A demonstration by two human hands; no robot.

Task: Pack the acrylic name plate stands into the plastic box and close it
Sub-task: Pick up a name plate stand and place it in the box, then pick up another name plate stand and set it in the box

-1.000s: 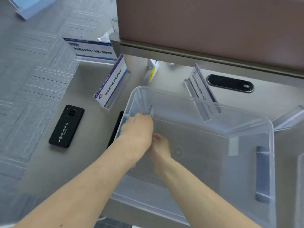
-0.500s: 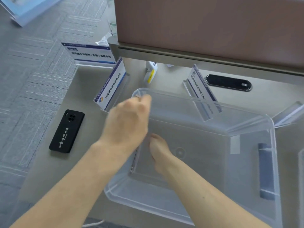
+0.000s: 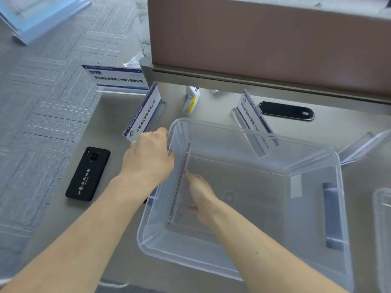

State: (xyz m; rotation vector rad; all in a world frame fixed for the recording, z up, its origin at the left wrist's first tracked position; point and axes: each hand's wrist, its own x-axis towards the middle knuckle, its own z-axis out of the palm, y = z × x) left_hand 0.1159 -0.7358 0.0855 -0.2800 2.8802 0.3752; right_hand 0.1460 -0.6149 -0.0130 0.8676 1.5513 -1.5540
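The clear plastic box (image 3: 254, 133) stands open on the grey desk. Inside it, a clear acrylic stand (image 3: 179, 185) stands on edge against the left wall. My right hand (image 3: 201, 193) is down in the box, its fingers laid on that stand. My left hand (image 3: 148, 159) is outside the box at its left rim, fingers curled and hidden behind the hand. Two printed name plate stands (image 3: 118, 80) (image 3: 145, 115) sit left of the box, a third one (image 3: 252, 116) is behind it, and a clear stand (image 3: 364, 146) lies at the right.
A black phone (image 3: 87, 173) lies on the desk left of my left arm. A white and yellow bottle (image 3: 191, 100) lies behind the box under the brown partition (image 3: 264, 39). A black oval grommet (image 3: 286, 110) sits in the desk. The clear lid (image 3: 383, 208) shows at the right edge.
My left hand has come out of the box, up over the rim and down to its outer left side. The right hand stays inside on the clear stand.
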